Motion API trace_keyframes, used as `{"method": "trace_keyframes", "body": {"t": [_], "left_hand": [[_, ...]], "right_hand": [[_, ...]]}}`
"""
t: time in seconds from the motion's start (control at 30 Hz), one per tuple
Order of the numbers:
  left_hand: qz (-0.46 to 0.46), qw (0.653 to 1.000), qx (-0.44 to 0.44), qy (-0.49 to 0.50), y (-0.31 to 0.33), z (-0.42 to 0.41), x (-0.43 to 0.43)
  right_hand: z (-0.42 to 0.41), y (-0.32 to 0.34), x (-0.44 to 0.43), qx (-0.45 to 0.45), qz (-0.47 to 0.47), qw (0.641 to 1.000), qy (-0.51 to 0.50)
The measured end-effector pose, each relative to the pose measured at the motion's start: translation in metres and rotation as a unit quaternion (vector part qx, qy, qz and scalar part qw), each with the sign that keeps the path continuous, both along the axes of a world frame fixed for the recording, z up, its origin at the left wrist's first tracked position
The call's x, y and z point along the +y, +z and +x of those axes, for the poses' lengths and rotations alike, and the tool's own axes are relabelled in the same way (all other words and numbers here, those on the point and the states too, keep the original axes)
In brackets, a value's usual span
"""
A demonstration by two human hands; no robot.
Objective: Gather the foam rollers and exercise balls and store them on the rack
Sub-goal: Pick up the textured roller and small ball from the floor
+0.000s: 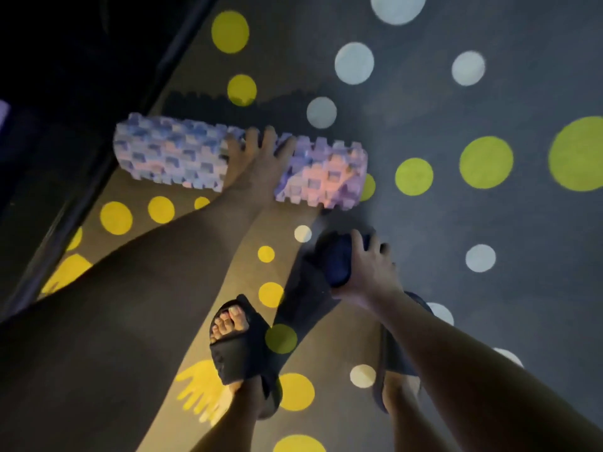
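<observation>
On the spotted floor (522,305), beside a dark wall: a foam roller (169,154) in mottled lilac and pink, with a blocky knobbed surface, lying on its side and grasped mid-length by the left hand (257,164). The right hand (368,272) clasps a dark navy cylinder (337,261).

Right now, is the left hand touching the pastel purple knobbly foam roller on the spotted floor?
Touching. The head view shows the left hand laid across the purple foam roller, fingers curled over its far side.
</observation>
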State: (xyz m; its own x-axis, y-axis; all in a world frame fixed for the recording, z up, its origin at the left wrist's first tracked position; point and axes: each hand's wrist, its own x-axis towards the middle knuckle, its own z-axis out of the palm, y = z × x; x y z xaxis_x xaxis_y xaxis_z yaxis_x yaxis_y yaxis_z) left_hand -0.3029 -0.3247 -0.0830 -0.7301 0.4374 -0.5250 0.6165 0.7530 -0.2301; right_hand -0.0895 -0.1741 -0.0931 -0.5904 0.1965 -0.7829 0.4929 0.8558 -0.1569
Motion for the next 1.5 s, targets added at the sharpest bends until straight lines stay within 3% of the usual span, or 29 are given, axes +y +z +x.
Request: {"method": "trace_keyframes", "body": {"t": [0.1,0.23,0.43,0.6,0.77,0.97,1.07,1.23,1.33,1.5], "left_hand": [[-0.001,0.999,-0.036,-0.001,0.044,0.035,-0.014],[0.023,0.979,-0.085,0.181,0.130,0.090,-0.049],[0.126,0.870,-0.076,0.471,0.336,0.144,-0.082],[0.238,0.787,-0.017,0.569,0.537,0.170,-0.101],[0.338,0.725,0.075,0.595,0.707,0.198,-0.137],[0.397,0.641,0.200,0.626,0.841,0.209,-0.188],[0.416,0.589,0.289,0.630,0.888,0.216,-0.215],[0.455,0.562,0.367,0.585,0.955,0.210,-0.263],[0.456,0.545,0.370,0.599,0.991,0.195,-0.289],[0.511,0.457,0.344,0.642,1.050,0.151,-0.338]], "right_hand": [[-0.016,0.032,-0.007,-0.032,0.012,0.999,-0.032],[-0.015,0.111,-0.002,-0.032,-0.002,0.991,-0.131],[-0.027,0.324,0.012,-0.005,-0.049,0.991,-0.121],[-0.064,0.526,0.002,0.065,-0.098,0.992,-0.044],[-0.101,0.707,-0.047,0.132,-0.129,0.979,0.090],[-0.133,0.857,-0.145,0.250,-0.214,0.924,0.195],[-0.142,0.907,-0.188,0.278,-0.258,0.902,0.207],[-0.155,0.970,-0.225,0.330,-0.351,0.853,0.203],[-0.169,0.999,-0.240,0.352,-0.381,0.833,0.190],[-0.203,1.038,-0.266,0.402,-0.406,0.804,0.168]]}}
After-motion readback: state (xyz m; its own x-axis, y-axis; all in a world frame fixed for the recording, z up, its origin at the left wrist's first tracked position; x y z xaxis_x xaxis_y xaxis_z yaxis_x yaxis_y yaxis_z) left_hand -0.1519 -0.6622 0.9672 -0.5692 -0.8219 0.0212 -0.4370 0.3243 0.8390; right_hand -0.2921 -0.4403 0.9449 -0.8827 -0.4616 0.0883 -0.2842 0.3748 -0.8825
